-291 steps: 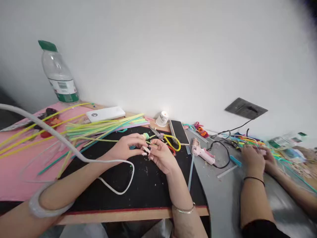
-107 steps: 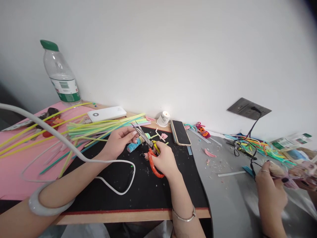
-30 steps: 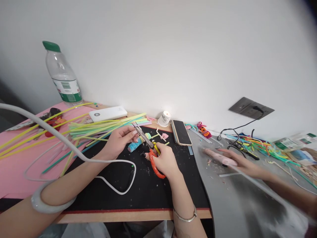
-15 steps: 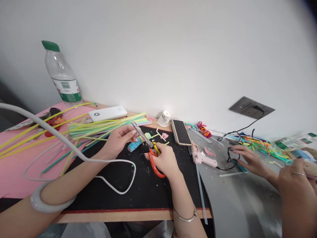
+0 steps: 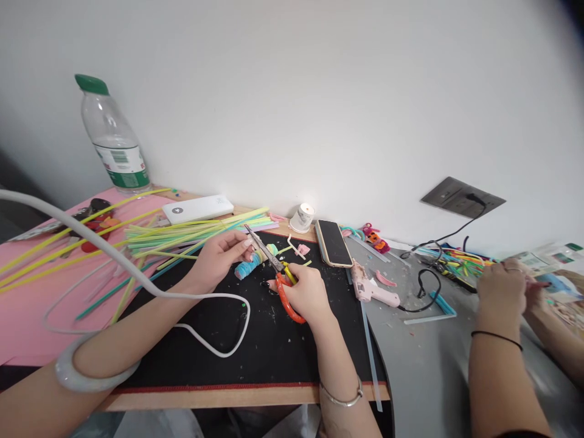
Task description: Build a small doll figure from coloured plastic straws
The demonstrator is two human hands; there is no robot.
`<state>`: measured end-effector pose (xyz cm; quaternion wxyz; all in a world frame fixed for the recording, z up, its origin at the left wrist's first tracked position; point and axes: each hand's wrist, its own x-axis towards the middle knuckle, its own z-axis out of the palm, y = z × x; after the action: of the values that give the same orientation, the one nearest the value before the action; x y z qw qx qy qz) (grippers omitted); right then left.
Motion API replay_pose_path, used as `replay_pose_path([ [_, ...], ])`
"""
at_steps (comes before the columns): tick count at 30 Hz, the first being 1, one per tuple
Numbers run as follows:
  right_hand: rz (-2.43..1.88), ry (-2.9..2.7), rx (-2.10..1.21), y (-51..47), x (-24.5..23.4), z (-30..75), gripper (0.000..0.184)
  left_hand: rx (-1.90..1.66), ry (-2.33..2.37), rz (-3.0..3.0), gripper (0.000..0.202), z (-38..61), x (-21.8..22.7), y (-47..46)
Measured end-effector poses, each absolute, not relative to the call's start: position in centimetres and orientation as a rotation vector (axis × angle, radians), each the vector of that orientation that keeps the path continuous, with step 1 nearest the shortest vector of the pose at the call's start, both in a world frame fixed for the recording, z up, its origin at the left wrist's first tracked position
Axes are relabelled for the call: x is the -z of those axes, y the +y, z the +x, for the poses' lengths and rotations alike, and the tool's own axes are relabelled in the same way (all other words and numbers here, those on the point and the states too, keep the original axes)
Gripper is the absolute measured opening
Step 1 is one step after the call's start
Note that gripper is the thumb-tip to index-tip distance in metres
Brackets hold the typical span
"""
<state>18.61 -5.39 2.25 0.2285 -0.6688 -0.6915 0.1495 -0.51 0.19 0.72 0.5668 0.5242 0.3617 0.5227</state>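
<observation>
My right hand is closed around the orange-red and yellow handles of a pair of scissors. The blades point up and left toward the fingertips of my left hand. Thumb and fingers of that hand are pinched together beside the blade tips, and what they hold is too small to make out. Just below the blades, a fuzzy piece wound in blue, yellow and green lies on the black mat, partly covered by the scissors.
Pipe cleaners, a white power bank and a bottle are on the left. A white cable crosses my left forearm. Behind are a paper cup and phone; rightward, a glue gun and another person's hands.
The scissor blades have come closer together, while my hands stay nearly in place. The other person's hands have left the black cord and are now together farther right.
</observation>
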Motion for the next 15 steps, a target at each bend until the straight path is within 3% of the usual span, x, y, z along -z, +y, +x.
replay_pose_path([
  [9,-2.017,-1.560,-0.269,-4.6,-1.9,20.1,0.038,-1.238,0.905,1.253,0.023,-0.4,-1.3,-0.1],
  [15,-2.105,-1.586,-0.287,-4.0,-0.8,21.0,0.022,-1.224,0.973,1.323,0.024,-0.3,-1.8,-0.4],
])
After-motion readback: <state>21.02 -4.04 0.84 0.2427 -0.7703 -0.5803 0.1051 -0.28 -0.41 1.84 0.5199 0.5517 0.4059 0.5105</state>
